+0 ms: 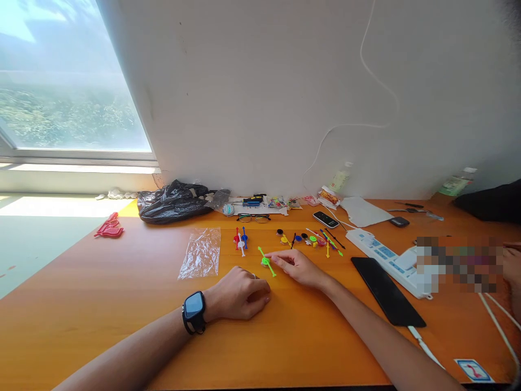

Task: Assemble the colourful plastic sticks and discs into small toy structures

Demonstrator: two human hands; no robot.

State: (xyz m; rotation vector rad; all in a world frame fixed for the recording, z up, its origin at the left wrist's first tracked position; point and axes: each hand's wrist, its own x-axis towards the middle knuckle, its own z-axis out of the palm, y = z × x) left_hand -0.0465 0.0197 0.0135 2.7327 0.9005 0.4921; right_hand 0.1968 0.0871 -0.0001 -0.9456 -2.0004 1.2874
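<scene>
My right hand [297, 266] rests on the orange table [122, 293], its fingertips pinched on a small green plastic stick with a round disc [266, 261]. My left hand [240, 295] lies curled in a loose fist beside it, with a black smartwatch [194, 309] on the wrist; nothing shows in it. Beyond them lie red, white and blue sticks [240, 239] and a scatter of several coloured sticks and discs [312, 240]. A clear plastic bag [201, 252] lies flat to the left.
A black phone [386, 297] on a cable and a white power strip [386, 259] lie to the right. Against the wall sit a black plastic bag [173, 202], glasses [253, 218], screwdrivers [253, 200] and a remote [325, 219]. A red object [109, 227] is far left.
</scene>
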